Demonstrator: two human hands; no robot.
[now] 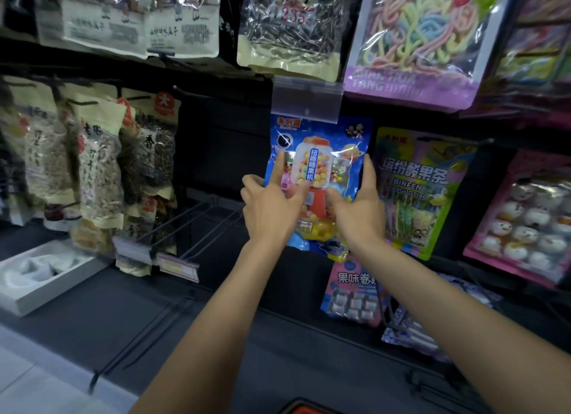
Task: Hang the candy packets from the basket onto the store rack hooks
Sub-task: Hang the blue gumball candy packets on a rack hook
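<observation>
Left hand (pixel 272 206) pinching left edge of glossy blue plastic candy packet (pixel 318 141), right hand (pixel 360 208) clasping right edge, packet top just under clear plastic tag holder (pixel 307 99)

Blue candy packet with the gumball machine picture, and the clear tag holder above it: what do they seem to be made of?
Blue candy packet with the gumball machine picture: probably thin plastic film, glossy; white glare streaks and wrinkles show on its front. Clear rectangular tag holder: likely stiff transparent plastic; the dark rack shows through it.
</observation>
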